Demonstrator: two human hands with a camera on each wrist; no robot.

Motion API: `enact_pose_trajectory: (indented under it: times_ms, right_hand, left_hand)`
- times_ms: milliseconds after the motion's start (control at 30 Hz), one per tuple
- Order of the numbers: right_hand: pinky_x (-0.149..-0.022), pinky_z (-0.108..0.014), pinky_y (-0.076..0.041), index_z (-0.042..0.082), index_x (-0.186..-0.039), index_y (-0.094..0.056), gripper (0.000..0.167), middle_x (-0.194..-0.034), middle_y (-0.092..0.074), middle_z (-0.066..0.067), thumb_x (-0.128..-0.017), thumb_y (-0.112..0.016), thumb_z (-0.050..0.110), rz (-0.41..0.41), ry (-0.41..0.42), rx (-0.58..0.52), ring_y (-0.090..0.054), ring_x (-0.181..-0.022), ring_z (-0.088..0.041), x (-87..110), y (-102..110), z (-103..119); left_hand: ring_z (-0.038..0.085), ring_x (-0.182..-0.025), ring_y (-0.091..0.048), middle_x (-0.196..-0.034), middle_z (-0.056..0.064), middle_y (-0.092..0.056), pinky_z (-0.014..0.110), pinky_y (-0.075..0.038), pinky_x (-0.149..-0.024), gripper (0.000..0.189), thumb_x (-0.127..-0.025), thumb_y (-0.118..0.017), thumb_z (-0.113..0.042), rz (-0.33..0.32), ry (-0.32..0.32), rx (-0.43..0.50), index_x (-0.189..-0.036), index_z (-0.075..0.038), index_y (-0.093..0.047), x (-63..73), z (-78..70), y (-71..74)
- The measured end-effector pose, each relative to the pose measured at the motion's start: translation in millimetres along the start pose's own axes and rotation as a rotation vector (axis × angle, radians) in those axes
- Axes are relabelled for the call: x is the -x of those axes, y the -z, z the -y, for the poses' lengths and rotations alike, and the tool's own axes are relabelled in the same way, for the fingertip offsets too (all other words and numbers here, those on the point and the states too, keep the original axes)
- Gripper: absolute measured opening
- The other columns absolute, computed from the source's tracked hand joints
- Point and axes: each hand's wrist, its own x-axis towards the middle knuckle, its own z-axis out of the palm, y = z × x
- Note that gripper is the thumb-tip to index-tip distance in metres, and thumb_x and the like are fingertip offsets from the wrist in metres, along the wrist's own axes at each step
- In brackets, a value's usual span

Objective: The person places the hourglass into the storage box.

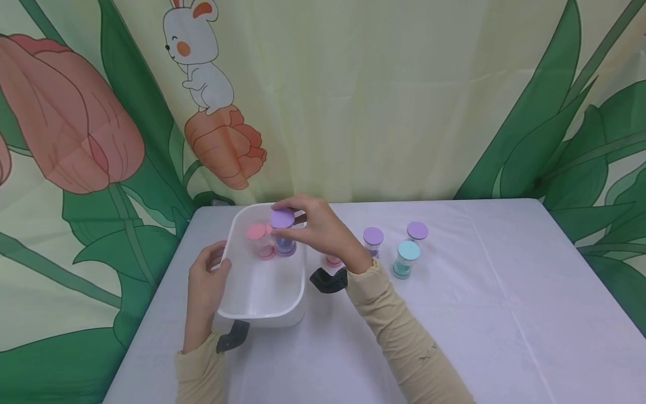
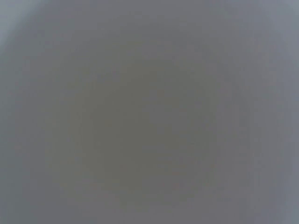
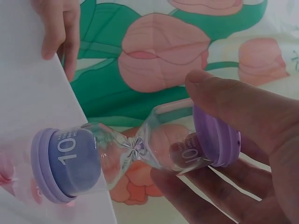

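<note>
My right hand (image 1: 315,224) holds a purple-capped sand timer (image 1: 282,219) by its upper cap, between thumb and fingers. Purple sand and a "10" show in the far bulb of that sand timer (image 3: 77,161) in the right wrist view. It is over the back part of a white plastic tub (image 1: 252,294). Inside the tub stands a pink-capped sand timer (image 1: 260,241), with another pink one partly hidden behind the purple one. My left hand (image 1: 207,280) grips the tub's left side, thumb at the rim. The left wrist view is only a grey blur.
Right of the tub stand two purple sand timers (image 1: 373,235) and a teal one (image 1: 405,259). A pink sand timer (image 1: 333,260) is mostly hidden behind my right wrist. A white cloth covers the table (image 1: 454,325); a printed curtain (image 1: 353,101) hangs behind it.
</note>
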Motion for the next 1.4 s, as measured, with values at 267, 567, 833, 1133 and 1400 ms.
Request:
enact_pose_trajectory:
  times_ms: [267,567,833,1133,1400]
  right_hand:
    - [-0.085,-0.021,-0.056,0.0,-0.118,-0.068,0.042,-0.113,-0.068,-0.009,-0.08,-0.082,0.012,0.036,-0.015,-0.018,-0.063,-0.101,-0.015,-9.3,-13.0,-4.0]
    - [-0.086,-0.022,-0.056,0.001,-0.119,-0.068,0.044,-0.115,-0.067,-0.008,-0.08,-0.082,0.014,0.062,-0.075,-0.038,-0.064,-0.1,-0.014,-16.0,-27.7,-5.5]
    - [-0.083,-0.02,-0.056,0.002,-0.118,-0.069,0.042,-0.114,-0.068,-0.007,-0.081,-0.082,0.016,0.077,-0.084,-0.019,-0.065,-0.098,-0.014,-21.8,-37.6,-12.3]
    - [-0.083,-0.018,-0.055,0.0,-0.114,-0.069,0.04,-0.112,-0.07,-0.009,-0.079,-0.083,0.014,0.097,-0.054,0.034,-0.066,-0.097,-0.015,-28.9,-49.4,-17.8]
    - [-0.085,-0.019,-0.054,0.0,-0.115,-0.068,0.039,-0.114,-0.069,-0.011,-0.081,-0.081,0.014,0.136,-0.101,0.058,-0.064,-0.102,-0.017,-33.3,-58.1,-23.5]
  left_hand:
    - [0.034,-0.113,-0.064,-0.137,0.013,-0.058,0.054,-0.055,-0.092,0.043,-0.098,-0.05,-0.016,0.007,0.007,0.007,-0.141,-0.014,-0.053,-2.3,1.3,-0.3]
    - [0.035,-0.111,-0.065,-0.137,0.013,-0.058,0.055,-0.055,-0.091,0.043,-0.098,-0.05,-0.017,0.016,0.009,0.006,-0.142,-0.014,-0.052,-1.8,2.2,0.2]
    - [0.035,-0.112,-0.064,-0.138,0.013,-0.058,0.054,-0.055,-0.092,0.044,-0.098,-0.051,-0.018,0.019,0.014,0.013,-0.142,-0.015,-0.052,-2.3,2.4,-0.3]
    - [0.035,-0.112,-0.065,-0.136,0.013,-0.059,0.053,-0.056,-0.09,0.043,-0.098,-0.051,-0.016,0.026,-0.025,0.026,-0.141,-0.014,-0.053,-2.7,5.3,0.6]
    - [0.036,-0.112,-0.065,-0.137,0.013,-0.059,0.054,-0.055,-0.09,0.043,-0.098,-0.051,-0.016,0.029,-0.022,0.025,-0.141,-0.014,-0.052,-2.2,4.9,1.1]
